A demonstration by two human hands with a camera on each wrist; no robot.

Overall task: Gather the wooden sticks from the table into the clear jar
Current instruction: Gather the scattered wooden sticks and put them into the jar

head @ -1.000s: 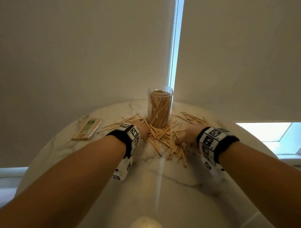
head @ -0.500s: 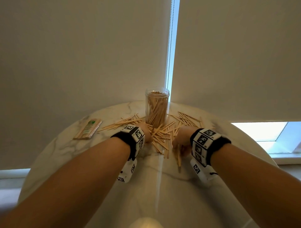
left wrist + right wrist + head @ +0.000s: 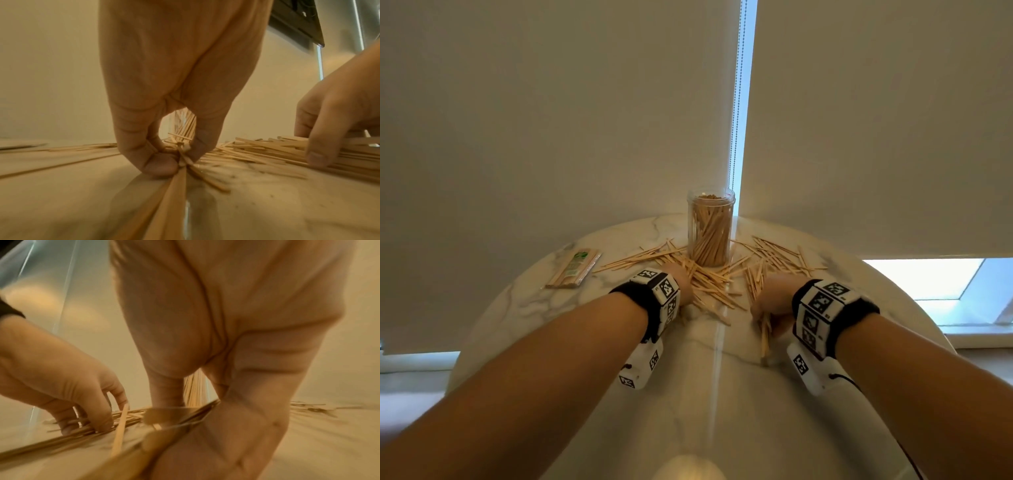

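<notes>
A clear jar (image 3: 710, 229), packed with upright wooden sticks, stands at the far middle of the round marble table (image 3: 551, 308). Loose wooden sticks (image 3: 709, 284) lie scattered before it and to both sides. My left hand (image 3: 681, 284) is down in the pile left of centre; in the left wrist view its thumb and fingers (image 3: 162, 167) pinch a few sticks against the table. My right hand (image 3: 770, 301) grips a bundle of sticks (image 3: 765, 337) that pokes out toward me; the right wrist view shows the bundle (image 3: 127, 459) running through its curled fingers.
A wrapped packet of sticks (image 3: 573, 267) lies at the table's left. More loose sticks (image 3: 780, 253) fan out right of the jar. Roller blinds hang close behind the table, with a bright window gap at the right. The near half of the marble top is bare.
My right hand has drawn back toward me, closing on a bundle of sticks pulled out of the pile. My left hand stayed in the pile, shifting only slightly.
</notes>
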